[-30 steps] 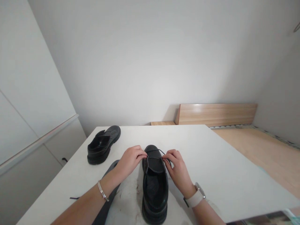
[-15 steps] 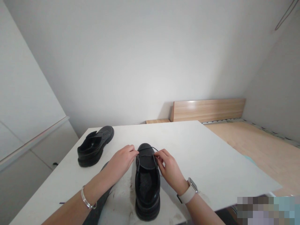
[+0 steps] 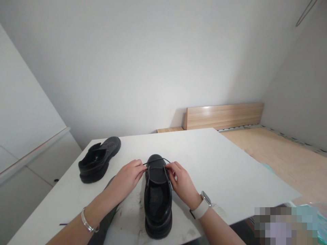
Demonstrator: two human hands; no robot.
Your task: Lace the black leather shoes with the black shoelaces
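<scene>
A black shoe stands on the white table right in front of me, heel toward me. A thin black shoelace arches over its toe end. My left hand pinches the lace at the shoe's left side, fingers closed. My right hand, with a white watch on the wrist, pinches the lace at the shoe's right side. A bracelet sits on my left wrist.
A second black shoe lies at the table's far left. A dark strip lies under my left forearm. A wooden bed frame and floor are beyond the table on the right; white cabinets on the left.
The view has shifted, so shoe and hands sit slightly further left in the picture. Both hands stay pinched on the lace at the shoe's front.
</scene>
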